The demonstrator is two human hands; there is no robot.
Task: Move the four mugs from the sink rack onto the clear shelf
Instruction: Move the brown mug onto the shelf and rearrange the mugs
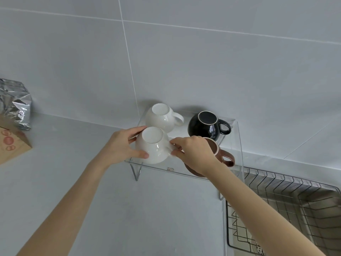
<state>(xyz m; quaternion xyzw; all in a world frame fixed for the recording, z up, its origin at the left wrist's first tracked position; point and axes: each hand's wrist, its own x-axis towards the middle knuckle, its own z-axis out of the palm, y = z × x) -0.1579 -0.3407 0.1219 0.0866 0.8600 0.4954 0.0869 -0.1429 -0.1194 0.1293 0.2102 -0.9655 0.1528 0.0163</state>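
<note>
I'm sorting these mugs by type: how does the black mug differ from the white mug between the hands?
The black mug is glossy black with a pale ring round its base; the front white mug is white all over. The black mug stands free at the back right of the shelf; the white mug is at the front left, with the left hand on its body and the right hand at its handle. Both are round-bodied, upside down, with handles pointing right.

Two glossy white mugs: one point(162, 116) at twelve o'clock on the clear shelf point(238, 145), a second white mug point(153, 146) at nine. At three, a black mug point(206, 125) with a pale ring round its base. At five, a brown mug point(224, 155), cream-rimmed. Far toward nine, a crinkled silver foil bag point(15, 104) above a tan box point(13, 145) printed with red circles.
</note>
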